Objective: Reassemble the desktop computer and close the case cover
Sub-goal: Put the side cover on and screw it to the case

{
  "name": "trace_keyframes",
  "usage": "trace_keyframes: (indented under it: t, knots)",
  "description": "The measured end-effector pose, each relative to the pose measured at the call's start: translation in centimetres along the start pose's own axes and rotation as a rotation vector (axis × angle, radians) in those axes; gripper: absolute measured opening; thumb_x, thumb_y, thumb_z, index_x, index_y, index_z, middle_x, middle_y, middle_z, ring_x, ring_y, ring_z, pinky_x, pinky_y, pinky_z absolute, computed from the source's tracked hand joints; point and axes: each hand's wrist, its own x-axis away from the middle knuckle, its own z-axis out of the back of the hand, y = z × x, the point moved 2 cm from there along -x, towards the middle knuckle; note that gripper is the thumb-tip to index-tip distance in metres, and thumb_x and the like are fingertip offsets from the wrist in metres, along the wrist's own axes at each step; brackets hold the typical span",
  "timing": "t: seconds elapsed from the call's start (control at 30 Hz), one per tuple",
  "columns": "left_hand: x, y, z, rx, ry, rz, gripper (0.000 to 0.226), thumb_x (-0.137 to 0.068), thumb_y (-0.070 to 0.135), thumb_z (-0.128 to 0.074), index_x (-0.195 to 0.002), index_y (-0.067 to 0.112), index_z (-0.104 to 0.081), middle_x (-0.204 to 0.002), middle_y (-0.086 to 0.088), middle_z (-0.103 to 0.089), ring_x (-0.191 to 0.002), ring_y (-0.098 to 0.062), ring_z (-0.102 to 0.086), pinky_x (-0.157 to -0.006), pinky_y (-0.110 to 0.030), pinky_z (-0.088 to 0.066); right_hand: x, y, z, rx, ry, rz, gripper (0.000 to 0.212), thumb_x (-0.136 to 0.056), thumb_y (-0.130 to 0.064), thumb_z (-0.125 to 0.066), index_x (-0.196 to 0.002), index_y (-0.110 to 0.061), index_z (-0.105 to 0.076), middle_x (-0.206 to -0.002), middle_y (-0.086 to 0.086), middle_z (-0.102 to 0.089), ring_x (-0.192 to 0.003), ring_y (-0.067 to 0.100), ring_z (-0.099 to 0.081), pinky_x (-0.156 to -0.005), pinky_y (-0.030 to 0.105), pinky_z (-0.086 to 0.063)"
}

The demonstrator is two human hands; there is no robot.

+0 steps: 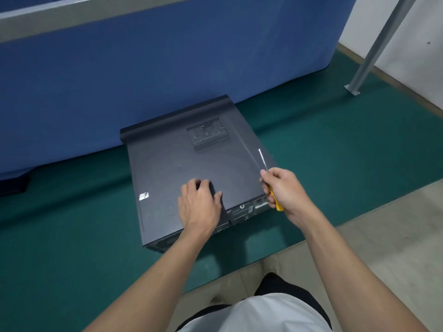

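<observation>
**Cover on, screwdriver in hand**

The right hand (284, 188) is curled tight round a yellow-handled screwdriver with a thin silver shaft (263, 159), its tip pointing away over the case's right edge. The left hand (200, 203) holds nothing; its bent fingers and spread thumb press on the flat dark grey metal desktop computer case (172, 161) near the rear edge. The case lies on its side on a green mat (335, 164), cover closed, mesh vent (208, 135) upward. A blue cloth (167, 56) hangs behind.
</observation>
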Motion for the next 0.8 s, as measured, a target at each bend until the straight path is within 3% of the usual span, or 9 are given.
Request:
trace_keyframes:
  t: [0.23, 0.37, 0.5, 0.67, 0.8]
  knots:
    - [-6.1, 7.1, -4.2, -0.039, 0.032, -0.032, 0.047, -0.100, 0.039, -0.040, -0.141, 0.016, -0.042, -0.154, -0.005, -0.032, -0.138, -0.024, -0.026, -0.108, -0.042, -0.028, -9.4, -0.6, 6.2, 0.284, 0.090, -0.016, 0.030, -0.096, -0.030, -0.050, -0.071, -0.014, -0.054, -0.056, -0.001, -0.051, -0.045, 0.015, -0.042, -0.048, 0.026, -0.036]
    - [-10.8, 9.8, -5.5, -0.054, 0.081, -0.016, 0.048, -0.101, 0.037, -0.036, -0.143, 0.015, -0.040, -0.154, -0.004, -0.033, -0.139, -0.023, -0.026, -0.108, -0.041, -0.025, -15.8, -0.1, 7.6, 0.500, -0.007, 0.004, 0.033, -0.098, -0.031, -0.046, -0.083, -0.005, -0.058, -0.075, 0.014, -0.063, -0.067, 0.027, -0.054, -0.070, 0.040, -0.049]
    - [-15.2, 10.6, -6.2, -0.067, 0.105, 0.042, 0.052, -0.102, 0.041, -0.029, -0.148, 0.016, -0.034, -0.156, 0.001, -0.030, -0.142, -0.017, -0.022, -0.112, -0.038, -0.020, -22.0, 0.8, 7.3, 0.680, -0.097, -0.030, 0.028, -0.099, -0.030, -0.045, -0.089, -0.009, -0.061, -0.087, 0.013, -0.068, -0.090, 0.035, -0.061, -0.082, 0.040, -0.051]
    - [-16.0, 10.8, -6.6, -0.080, 0.134, 0.104, 0.055, -0.101, 0.043, -0.027, -0.150, 0.020, -0.032, -0.157, 0.006, -0.027, -0.145, -0.009, -0.017, -0.110, -0.034, -0.017, -29.1, 1.0, 5.4, 0.868, -0.087, 0.015, 0.014, -0.092, -0.029, -0.052, -0.095, -0.020, -0.062, -0.105, 0.016, -0.064, -0.100, 0.038, -0.057, -0.087, 0.040, -0.050]
    - [-15.9, 10.7, -6.7, -0.076, 0.139, 0.129, 0.055, -0.099, 0.045, -0.028, -0.149, 0.022, -0.034, -0.157, 0.008, -0.028, -0.144, -0.007, -0.018, -0.108, -0.031, -0.015, -32.6, 1.0, 3.0, 0.942, -0.026, 0.109, 0.013, -0.088, -0.024, -0.055, -0.098, -0.019, -0.063, -0.106, 0.018, -0.064, -0.097, 0.040, -0.059, -0.079, 0.039, -0.048]
